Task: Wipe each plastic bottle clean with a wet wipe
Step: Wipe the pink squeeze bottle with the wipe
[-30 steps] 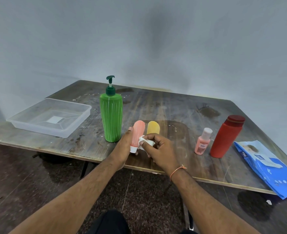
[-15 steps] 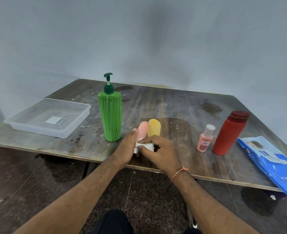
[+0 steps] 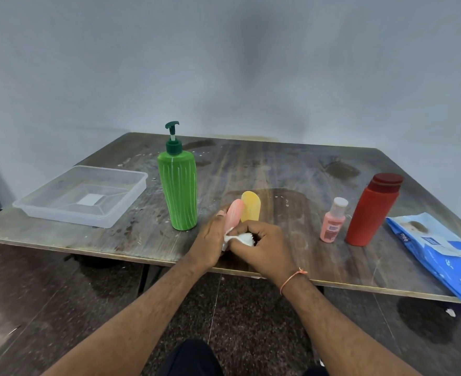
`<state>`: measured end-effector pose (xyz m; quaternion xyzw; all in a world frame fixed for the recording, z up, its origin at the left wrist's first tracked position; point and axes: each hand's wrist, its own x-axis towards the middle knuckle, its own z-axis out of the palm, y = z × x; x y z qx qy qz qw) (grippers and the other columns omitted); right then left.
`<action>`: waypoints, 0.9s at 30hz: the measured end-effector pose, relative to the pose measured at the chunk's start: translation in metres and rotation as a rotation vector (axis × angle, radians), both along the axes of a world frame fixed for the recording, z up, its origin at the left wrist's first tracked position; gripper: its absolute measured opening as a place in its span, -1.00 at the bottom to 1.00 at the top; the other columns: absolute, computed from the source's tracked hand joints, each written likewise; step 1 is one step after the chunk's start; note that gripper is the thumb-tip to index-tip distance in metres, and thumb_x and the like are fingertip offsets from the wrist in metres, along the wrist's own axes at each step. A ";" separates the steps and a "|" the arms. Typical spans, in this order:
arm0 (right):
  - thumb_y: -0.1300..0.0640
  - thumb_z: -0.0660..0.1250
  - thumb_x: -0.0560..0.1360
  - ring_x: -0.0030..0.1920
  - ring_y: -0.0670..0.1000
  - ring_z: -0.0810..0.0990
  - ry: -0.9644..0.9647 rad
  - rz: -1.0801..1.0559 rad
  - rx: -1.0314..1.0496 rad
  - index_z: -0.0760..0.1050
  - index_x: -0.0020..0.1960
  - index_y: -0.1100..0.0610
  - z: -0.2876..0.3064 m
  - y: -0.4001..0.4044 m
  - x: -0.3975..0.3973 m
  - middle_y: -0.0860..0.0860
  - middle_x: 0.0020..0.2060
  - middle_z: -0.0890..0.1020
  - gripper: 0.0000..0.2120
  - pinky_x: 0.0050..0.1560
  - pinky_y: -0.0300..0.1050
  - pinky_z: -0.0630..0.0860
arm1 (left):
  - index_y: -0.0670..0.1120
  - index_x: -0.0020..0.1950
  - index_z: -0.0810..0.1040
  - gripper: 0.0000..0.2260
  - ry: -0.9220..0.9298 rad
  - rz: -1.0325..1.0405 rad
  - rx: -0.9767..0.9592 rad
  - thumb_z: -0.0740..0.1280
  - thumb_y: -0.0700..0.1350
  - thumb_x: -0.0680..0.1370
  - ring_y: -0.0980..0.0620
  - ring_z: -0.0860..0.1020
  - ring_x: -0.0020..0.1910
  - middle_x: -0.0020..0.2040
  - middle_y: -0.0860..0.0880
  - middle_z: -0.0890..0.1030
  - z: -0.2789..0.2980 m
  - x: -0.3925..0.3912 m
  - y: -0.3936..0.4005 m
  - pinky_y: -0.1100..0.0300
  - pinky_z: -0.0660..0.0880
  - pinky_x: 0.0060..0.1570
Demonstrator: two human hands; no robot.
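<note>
Moved: the pink tube [image 3: 233, 215] sits lower than before.
Left hand [image 3: 210, 242]: wraps around the tube.
Right hand [image 3: 262, 246]: squeezes the wipe [image 3: 241, 238] against it.

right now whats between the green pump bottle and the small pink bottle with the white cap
In the head view, both hands meet there: the left hand holds a pink tube, the right hand a white wipe, with a yellow tube behind.

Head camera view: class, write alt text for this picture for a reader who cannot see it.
A person's left hand holds a pink tube while the right hand rubs it with a bunched white wipe. On the worn wooden table stand a green pump bottle, yellow tube, small pink bottle and red bottle, with a clear tray and blue wipes pack.
</note>
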<state>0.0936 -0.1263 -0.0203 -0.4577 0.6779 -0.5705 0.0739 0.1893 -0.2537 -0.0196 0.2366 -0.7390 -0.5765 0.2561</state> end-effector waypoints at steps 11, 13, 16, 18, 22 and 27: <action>0.16 0.57 0.43 -0.06 -0.12 0.74 0.043 0.023 -0.033 0.79 -0.04 -0.05 -0.001 0.001 0.002 -0.20 -0.12 0.78 -0.85 -0.04 -0.02 0.69 | 0.05 0.42 0.55 -0.59 0.040 -0.035 -0.033 -0.01 0.06 0.75 0.09 0.63 0.21 0.21 0.00 0.69 -0.002 -0.001 0.000 0.20 0.55 0.22; 0.17 0.57 0.43 -0.12 -0.10 0.73 0.012 -0.011 -0.023 0.78 -0.07 -0.05 -0.001 0.001 0.001 -0.18 -0.16 0.77 -0.85 -0.09 -0.02 0.68 | 0.06 0.39 0.56 -0.58 0.036 -0.033 -0.058 -0.01 0.08 0.73 0.12 0.62 0.20 0.20 -0.01 0.68 -0.001 0.000 0.002 0.20 0.52 0.23; 0.10 0.57 0.49 -0.06 -0.10 0.73 -0.025 -0.075 -0.076 0.76 -0.02 -0.11 -0.002 -0.002 -0.002 -0.21 -0.10 0.77 -0.88 -0.05 -0.01 0.68 | 0.01 0.06 0.58 -0.63 0.020 0.012 -0.109 -0.01 -0.12 0.79 0.31 0.58 -0.15 -0.10 -0.05 0.63 0.002 0.001 0.006 0.43 0.47 -0.09; 0.09 0.56 0.52 0.00 -0.10 0.73 -0.014 -0.093 -0.107 0.76 0.03 -0.12 -0.002 -0.003 -0.003 -0.22 -0.04 0.76 -0.86 0.00 -0.02 0.68 | 0.02 -0.01 0.55 -0.63 0.021 0.031 -0.139 -0.01 -0.13 0.79 0.31 0.56 -0.19 -0.14 -0.05 0.61 0.003 0.002 0.007 0.43 0.46 -0.13; 0.18 0.58 0.47 0.01 -0.17 0.72 0.127 -0.017 -0.082 0.78 0.03 -0.03 -0.001 0.002 0.001 -0.23 -0.04 0.77 -0.82 0.00 -0.25 0.62 | -0.05 0.18 0.64 -0.52 0.029 -0.015 -0.080 0.03 0.19 0.66 0.00 0.65 -0.07 -0.09 -0.05 0.70 0.000 0.000 0.004 0.01 0.58 -0.02; 0.13 0.56 0.46 -0.08 -0.12 0.74 0.056 -0.074 -0.090 0.78 -0.02 -0.07 -0.003 -0.001 -0.001 -0.22 -0.10 0.77 -0.86 -0.08 -0.12 0.65 | -0.03 0.04 0.58 -0.55 -0.090 0.013 -0.174 0.03 0.23 0.64 -0.09 0.61 0.03 -0.04 -0.12 0.65 -0.011 -0.004 -0.003 0.11 0.56 0.16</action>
